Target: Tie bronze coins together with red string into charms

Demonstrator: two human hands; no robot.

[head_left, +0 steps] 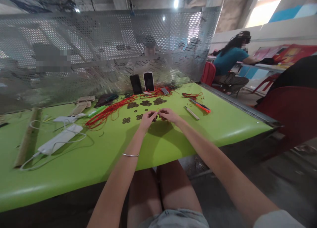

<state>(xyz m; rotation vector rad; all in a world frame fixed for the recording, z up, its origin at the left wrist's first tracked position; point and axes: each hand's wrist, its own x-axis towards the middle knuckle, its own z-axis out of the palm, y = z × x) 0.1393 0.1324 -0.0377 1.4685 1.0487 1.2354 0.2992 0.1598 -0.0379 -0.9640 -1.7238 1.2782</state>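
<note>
My left hand (148,118) and my right hand (168,115) meet over the green table (74,162), fingers pinched together on a small dark flower-shaped piece (156,117) between them. A thin bangle circles my left wrist. More dark flower-shaped pieces (145,103) lie just beyond my hands. A bundle of red cords (109,111) runs to the left of them.
Two phones (149,81) lean against a perforated metal screen (99,49) at the table's back. An orange cutter (201,105) and a stick lie right; a white power bank with cable (59,140) lies left. A person in a teal shirt (230,59) sits at another table, far right.
</note>
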